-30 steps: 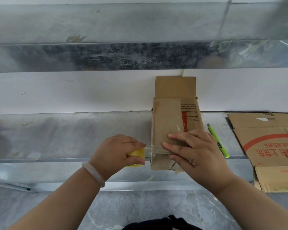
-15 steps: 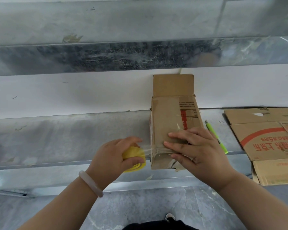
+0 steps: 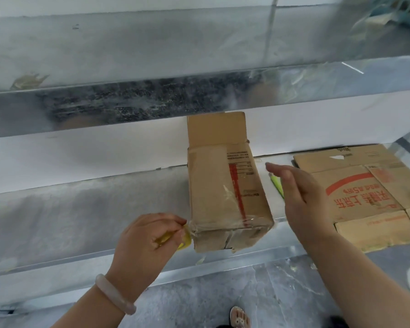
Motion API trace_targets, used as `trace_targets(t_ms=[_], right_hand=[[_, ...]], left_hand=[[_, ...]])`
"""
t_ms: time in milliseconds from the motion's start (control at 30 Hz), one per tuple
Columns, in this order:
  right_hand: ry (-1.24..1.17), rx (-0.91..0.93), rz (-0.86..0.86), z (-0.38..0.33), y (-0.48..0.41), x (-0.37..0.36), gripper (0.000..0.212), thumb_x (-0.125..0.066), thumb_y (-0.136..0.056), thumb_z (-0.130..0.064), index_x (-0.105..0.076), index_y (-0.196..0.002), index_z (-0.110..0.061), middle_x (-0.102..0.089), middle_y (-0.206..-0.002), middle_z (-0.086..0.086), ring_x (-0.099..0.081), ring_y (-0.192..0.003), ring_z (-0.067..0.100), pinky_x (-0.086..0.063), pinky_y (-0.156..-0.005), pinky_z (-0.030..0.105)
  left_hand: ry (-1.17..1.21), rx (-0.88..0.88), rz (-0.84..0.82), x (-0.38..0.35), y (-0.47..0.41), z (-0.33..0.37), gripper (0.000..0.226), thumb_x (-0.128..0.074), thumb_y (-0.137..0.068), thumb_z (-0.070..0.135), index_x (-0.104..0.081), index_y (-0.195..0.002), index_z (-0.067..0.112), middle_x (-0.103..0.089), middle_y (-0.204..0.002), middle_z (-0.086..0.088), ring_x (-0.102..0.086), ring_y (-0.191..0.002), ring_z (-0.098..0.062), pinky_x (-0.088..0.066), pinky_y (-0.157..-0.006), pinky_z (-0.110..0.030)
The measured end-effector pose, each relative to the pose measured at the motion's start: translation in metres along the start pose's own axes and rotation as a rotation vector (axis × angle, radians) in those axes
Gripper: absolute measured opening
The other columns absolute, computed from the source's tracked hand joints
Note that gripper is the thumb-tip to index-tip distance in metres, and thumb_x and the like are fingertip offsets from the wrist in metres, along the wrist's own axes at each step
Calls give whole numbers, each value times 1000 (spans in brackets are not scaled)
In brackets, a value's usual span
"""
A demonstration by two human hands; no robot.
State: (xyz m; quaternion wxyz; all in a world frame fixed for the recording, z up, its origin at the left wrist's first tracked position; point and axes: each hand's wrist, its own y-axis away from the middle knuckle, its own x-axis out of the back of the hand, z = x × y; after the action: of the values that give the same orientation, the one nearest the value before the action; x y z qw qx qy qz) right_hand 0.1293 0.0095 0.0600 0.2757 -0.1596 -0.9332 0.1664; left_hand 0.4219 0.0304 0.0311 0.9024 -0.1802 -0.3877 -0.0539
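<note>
Cardboard like this should handle light and fairly stiff, I judge. The box is small and worn at its near end, and its walls would likely dent under a hard squeeze (the glossy film already on it looks slippery too). The best hold seems to be flat on the top face or across the two long sides, away from the crumpled near flaps.

It lies lengthwise on the metal shelf, with its near end at the front edge and its far flap standing upright against the white wall. A band of clear tape crosses the top close to the near end and runs off the left edge to the yellow tape roll, which touches the box's near left corner.

The left grip is clamped on that roll, fingers curled round it, just beside the box. The right grip hovers apart from the box on its right side, fingers straight, holding nothing, above a green pen. Flattened cartons lie further right on the same shelf.
</note>
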Motion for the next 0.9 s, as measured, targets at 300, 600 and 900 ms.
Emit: trace_targets(t_ms=[300,600,900], right_hand=[[891,-537,-378,134,-4,-18,31,-50,-98,-27,-53,-124,-11,-53,-118,11,-49,-109,29,-43,-91,41],[224,-594,116,37,41,1,18,-38,-101,-20,-54,-110,-16,-57,-84,6,-53,-70,24,-39,-58,33],[359,-121,-420,-121,143,-24,49,-33,-95,-43,-14,-125,-76,-54,-74,-27,-61,-72,8,-50,-55,26]], left_hand=[[3,23,-8,6,8,1,21,-56,-80,49,-73,-80,38,-65,-99,33,-60,-95,7,-44,-83,-12],[47,41,-33,5,7,2,26,-54,-78,55,-73,-83,38,-64,-100,35,-59,-94,9,-42,-81,-8],[135,-29,-58,11,6,-1,29,-55,-79,48,-75,-86,29,-68,-89,24,-57,-92,6,-35,-79,1]])
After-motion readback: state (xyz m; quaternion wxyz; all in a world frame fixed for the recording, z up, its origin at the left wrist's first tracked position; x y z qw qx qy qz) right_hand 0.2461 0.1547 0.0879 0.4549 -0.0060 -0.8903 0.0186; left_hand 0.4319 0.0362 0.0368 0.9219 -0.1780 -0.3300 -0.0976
